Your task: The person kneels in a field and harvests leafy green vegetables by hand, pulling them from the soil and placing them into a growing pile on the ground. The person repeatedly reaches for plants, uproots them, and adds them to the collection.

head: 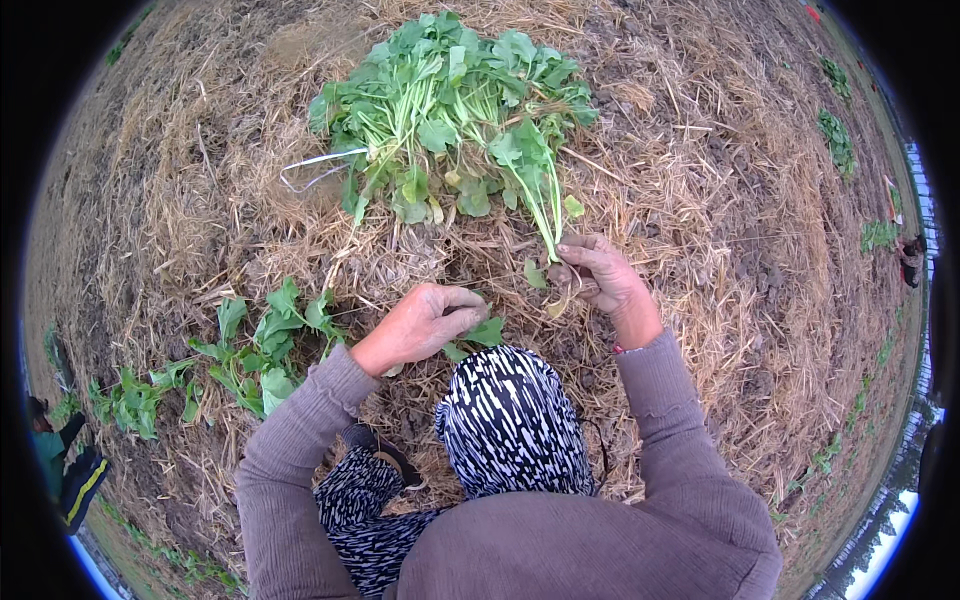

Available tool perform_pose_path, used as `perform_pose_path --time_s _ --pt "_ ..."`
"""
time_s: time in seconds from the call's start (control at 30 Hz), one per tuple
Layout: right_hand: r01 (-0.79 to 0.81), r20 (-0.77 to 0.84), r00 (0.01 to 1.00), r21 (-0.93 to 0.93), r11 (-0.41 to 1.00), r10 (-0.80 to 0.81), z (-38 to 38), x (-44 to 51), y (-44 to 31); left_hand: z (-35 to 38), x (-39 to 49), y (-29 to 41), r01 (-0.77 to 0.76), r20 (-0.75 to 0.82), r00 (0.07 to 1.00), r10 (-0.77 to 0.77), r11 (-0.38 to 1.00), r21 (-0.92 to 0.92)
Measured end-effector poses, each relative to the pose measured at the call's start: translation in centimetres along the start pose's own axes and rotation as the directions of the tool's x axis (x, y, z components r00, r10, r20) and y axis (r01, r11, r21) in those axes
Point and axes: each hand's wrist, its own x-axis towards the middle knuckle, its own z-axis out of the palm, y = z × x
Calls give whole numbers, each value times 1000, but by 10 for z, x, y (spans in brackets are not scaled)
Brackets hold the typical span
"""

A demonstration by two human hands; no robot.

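My right hand (600, 277) pinches the root end of a leafy green seedling (541, 202). Its pale stems point up and away, and its leaves reach a large heap of similar seedlings (450, 97) on the straw. Thin roots and a yellowed leaf (556, 307) hang by my fingers. Left of it, my left hand (431, 322) has its thumb and fingers pressed together at a green leaf (486, 332), which shows on both sides of the fingertips just above my knee. The rest of that leaf is hidden.
Dry straw mulch (720, 225) covers the soil. A white strip (322, 159) sticks out from the heap's left side. More leafy plants (270, 345) stand at the left. Another person (64, 465) is at the far left edge. Small green bunches (836, 142) lie along the right.
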Motion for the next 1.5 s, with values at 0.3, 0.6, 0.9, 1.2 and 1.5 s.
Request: perform_pose_path --time_s 0.3,0.6,0.9,1.2,1.5 --pt "55 178 983 -469 881 33 8 -57 -11 43 64 0 127 167 986 28 532 -837" --pt "-161 72 809 -928 -336 -584 -61 3 89 -57 -4 11 -550 -556 814 169 532 -644" --pt "-13 107 969 -878 -478 -224 -109 -13 108 -32 12 21 -440 -466 880 98 542 -716" --pt "194 326 918 -867 -459 -227 -80 -38 90 -7 18 9 -388 -451 889 77 651 -653" --pt "90 79 996 -940 -328 48 -74 47 111 -7 47 11 -177 -227 973 47 786 -593"
